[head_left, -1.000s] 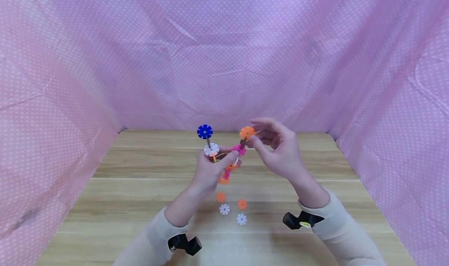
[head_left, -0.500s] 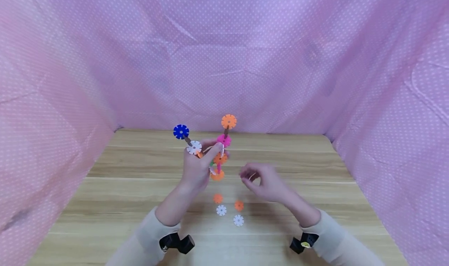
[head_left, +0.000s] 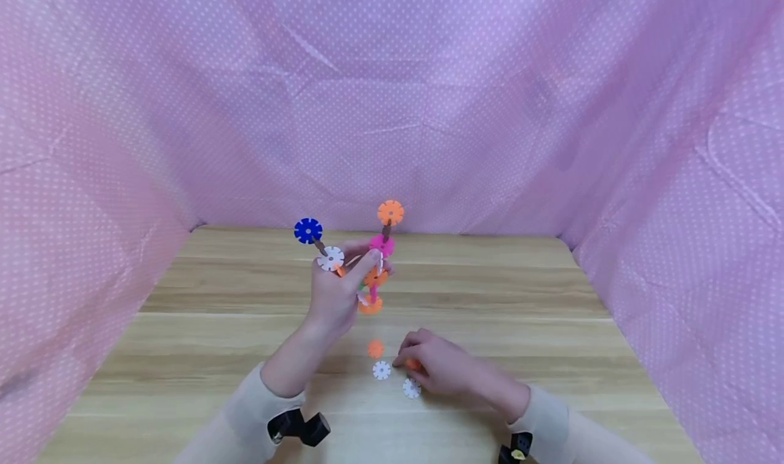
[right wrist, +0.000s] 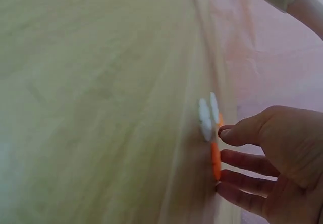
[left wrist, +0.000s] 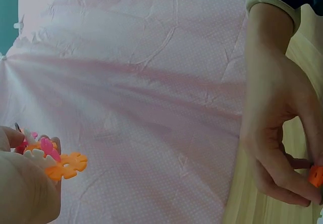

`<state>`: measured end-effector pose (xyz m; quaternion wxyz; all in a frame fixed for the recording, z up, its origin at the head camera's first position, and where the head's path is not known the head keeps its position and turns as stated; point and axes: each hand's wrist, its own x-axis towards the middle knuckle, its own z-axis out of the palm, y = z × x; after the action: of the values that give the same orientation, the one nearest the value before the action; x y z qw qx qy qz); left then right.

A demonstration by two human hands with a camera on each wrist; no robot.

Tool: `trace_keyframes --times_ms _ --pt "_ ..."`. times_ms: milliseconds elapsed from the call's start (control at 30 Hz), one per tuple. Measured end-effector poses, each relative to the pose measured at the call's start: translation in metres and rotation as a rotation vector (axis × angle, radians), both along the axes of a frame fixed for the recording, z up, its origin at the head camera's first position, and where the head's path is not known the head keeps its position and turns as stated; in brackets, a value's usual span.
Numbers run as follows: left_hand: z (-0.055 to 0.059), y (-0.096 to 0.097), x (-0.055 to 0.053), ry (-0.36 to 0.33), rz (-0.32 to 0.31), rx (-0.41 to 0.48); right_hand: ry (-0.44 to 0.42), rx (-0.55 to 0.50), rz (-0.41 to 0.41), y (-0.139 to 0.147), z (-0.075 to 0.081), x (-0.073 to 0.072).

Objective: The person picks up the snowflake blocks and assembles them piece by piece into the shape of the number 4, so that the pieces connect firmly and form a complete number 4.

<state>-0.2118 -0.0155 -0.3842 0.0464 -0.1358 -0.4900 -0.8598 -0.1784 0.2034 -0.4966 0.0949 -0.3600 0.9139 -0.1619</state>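
The left hand (head_left: 331, 294) holds a branching cluster (head_left: 375, 277) of notched plastic discs up off the worktop (head_left: 527, 301), its thumb laid over the pieces. One branch runs through a white disc (head_left: 331, 258) and a brown piece (head_left: 320, 247) to a blue disc (head_left: 308, 231), the other through a pink disc (head_left: 382, 245) to an orange tip (head_left: 390, 212); each round is flat and thin, with a small central hole and slots cut into its rim. The right hand (head_left: 437, 362) is down on the worktop, fingers bent around a loose orange disc (head_left: 413, 365); whether they pinch it I cannot tell. Just beside that hand lie two flat white rounds (head_left: 382, 370) and another orange round (head_left: 376, 349), roughly midway between the worktop's left and right edges, well in from its far edge. The worktop has a streaky, pale wood-grain surface. Pale cloth sleeves (head_left: 241, 409) end at both wrists, with black devices (head_left: 300, 426) at the cuffs. Beyond the far edge and along the sides hangs creased pink cloth (head_left: 392, 110) with small white dots.
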Motion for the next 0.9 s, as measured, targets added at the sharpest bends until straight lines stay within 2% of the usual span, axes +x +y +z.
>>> trace_keyframes --times_ms 167,300,400,567,733,900 --pt "0.0 -0.001 0.002 0.016 -0.005 0.0 0.051 0.003 0.008 -0.001 0.001 0.003" --pt "0.0 -0.001 0.005 0.005 -0.004 0.004 0.06 0.006 0.008 0.0 0.0 0.002" --pt "0.0 -0.001 0.004 0.006 -0.002 0.013 0.039 -0.012 -0.028 0.002 -0.001 -0.002" --pt "0.001 -0.001 0.004 0.021 0.012 0.042 0.002 -0.099 -0.075 0.006 0.001 -0.011" --pt "0.002 -0.002 0.006 0.036 -0.01 0.082 0.003 -0.195 -0.113 0.014 0.017 -0.019" --pt "0.003 0.0 0.007 0.069 -0.01 0.101 0.121 -0.306 -0.109 0.024 0.044 -0.03"
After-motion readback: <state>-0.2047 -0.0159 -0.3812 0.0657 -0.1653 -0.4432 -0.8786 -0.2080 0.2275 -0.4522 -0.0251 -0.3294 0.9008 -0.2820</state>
